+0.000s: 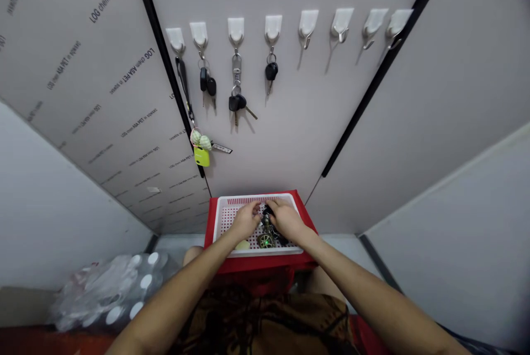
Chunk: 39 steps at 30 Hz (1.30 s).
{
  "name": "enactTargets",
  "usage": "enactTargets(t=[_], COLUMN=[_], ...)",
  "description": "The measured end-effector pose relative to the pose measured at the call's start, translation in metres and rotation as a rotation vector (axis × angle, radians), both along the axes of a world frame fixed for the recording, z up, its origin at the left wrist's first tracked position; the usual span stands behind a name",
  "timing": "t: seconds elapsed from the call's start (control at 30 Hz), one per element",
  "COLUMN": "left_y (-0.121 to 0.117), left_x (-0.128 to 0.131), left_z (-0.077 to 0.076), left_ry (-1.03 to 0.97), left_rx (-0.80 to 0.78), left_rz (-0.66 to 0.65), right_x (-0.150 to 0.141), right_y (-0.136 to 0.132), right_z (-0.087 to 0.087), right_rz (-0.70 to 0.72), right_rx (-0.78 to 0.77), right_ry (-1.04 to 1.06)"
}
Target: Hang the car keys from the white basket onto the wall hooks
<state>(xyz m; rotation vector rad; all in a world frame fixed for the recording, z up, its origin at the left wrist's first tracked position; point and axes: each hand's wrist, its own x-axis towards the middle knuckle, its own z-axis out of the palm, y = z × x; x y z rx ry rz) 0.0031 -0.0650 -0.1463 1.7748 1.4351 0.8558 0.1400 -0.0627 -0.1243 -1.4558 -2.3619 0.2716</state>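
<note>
Both hands are inside a white plastic basket (220,222) with a perforated base. My left hand (245,219) has its fingers curled and its thumb close to them; what they hold, if anything, is too small to make out. Just to its right, my right hand (285,218) bends its fingers over a bunch of dark keys (268,212), partly hidden beneath it. A round bronze-coloured wheel-shaped charm (265,241) with a green centre lies in the basket below the hands. A pale yellowish piece (243,245) rests near the front edge.
The basket stands on a red-covered stand (256,264). A row of white hooks (236,29) runs along the wall; the left ones carry key sets (237,103), including one with a lime-green tag (201,156). Wrapped bottles (124,289) sit at lower left.
</note>
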Motion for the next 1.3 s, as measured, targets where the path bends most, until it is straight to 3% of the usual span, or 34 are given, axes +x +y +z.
enactTargets(t=[0.13, 0.27, 0.43, 0.57, 0.7, 0.9, 1.07, 1.17, 1.3], left_y=[0.002, 0.006, 0.009, 0.006, 0.001, -0.002, 0.002, 0.013, 0.028], left_x=[-0.001, -0.004, -0.006, -0.006, -0.006, -0.005, 0.003, 0.013, 0.030], left_z=[0.001, 0.001, 0.004, 0.010, 0.019, 0.037, 0.059, 0.080, 0.122], left_ry=[-0.036, -0.161, -0.324, -0.320, -0.240, -0.158, -0.254, -0.445, -0.701], left_rx=[-0.054, -0.085, 0.015, 0.066, 0.129, 0.174, 0.205, 0.162, 0.091], left_rz=[0.000, 0.108, 0.181, 0.108, 0.007, -0.009, 0.007, -0.058, -0.083], right_x=[-0.010, -0.011, -0.008, -0.008, -0.007, -0.008, -0.005, -0.003, -0.001], right_y=[-0.002, -0.003, -0.001, 0.001, 0.003, 0.001, 0.007, 0.018, 0.034], right_z=[-0.003, -0.006, -0.008, -0.008, -0.007, 0.002, 0.034, 0.070, 0.125], right_rz=[0.069, 0.103, 0.057, 0.068, 0.108, 0.037, 0.026, 0.042, 0.012], right_rx=[-0.037, -0.066, 0.004, 0.059, 0.019, -0.060, -0.072, -0.048, 0.100], right_ry=[0.158, 0.282, 0.325, 0.345, 0.402, 0.561, 0.676, 0.720, 0.710])
